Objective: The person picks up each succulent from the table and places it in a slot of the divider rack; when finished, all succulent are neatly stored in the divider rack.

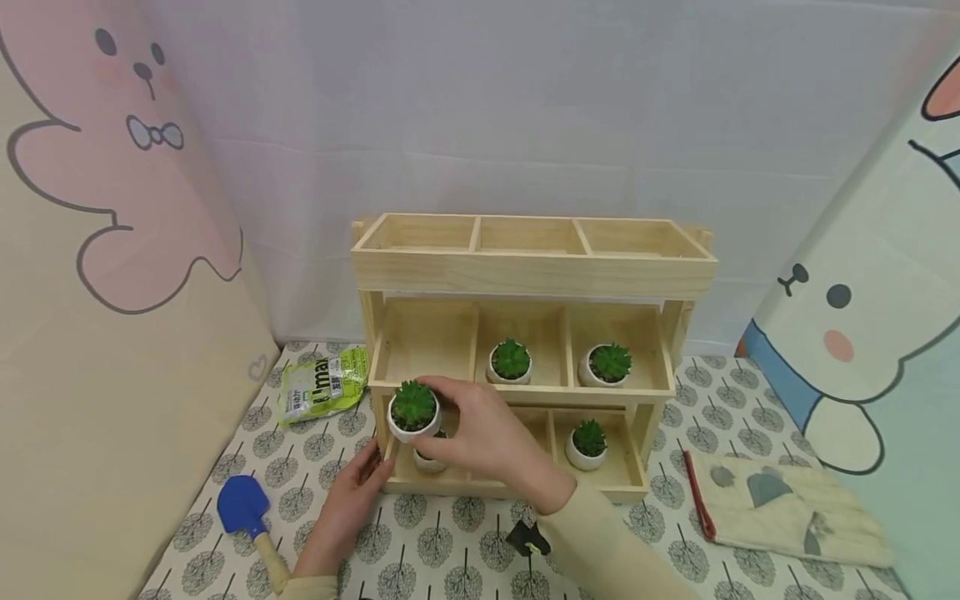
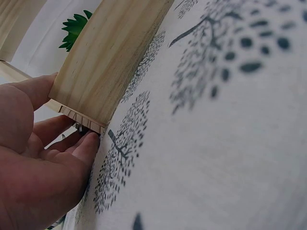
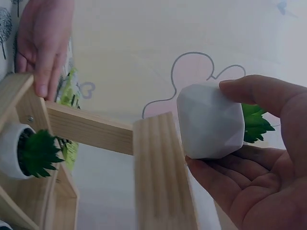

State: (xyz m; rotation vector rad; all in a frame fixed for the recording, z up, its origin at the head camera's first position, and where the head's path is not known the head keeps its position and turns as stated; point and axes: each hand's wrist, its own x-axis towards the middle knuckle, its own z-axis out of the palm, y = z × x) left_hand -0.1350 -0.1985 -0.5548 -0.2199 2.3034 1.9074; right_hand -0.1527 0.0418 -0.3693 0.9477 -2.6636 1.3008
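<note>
My right hand (image 1: 483,429) holds a small potted succulent (image 1: 414,408) between thumb and fingers, in front of the middle tier's left end. In the right wrist view its faceted white pot (image 3: 211,122) is beside a wooden rail. My left hand (image 2: 43,158) grips the lower left corner of the three-tier wooden plant stand (image 1: 532,273), thumb on the upper edge and fingers round the side. Partly hidden behind the held plant, another potted succulent (image 1: 430,462) sits in the bottom left compartment. Others stand at middle centre (image 1: 511,362), middle right (image 1: 606,365) and bottom right (image 1: 587,444).
Left of the stand lies a yellow-green bag (image 1: 322,387); nearer is a blue toy shovel (image 1: 242,504) with a wooden handle. A folded cloth (image 1: 787,508) with a red edge is at the right. A small black item (image 1: 528,539) lies by my right sleeve.
</note>
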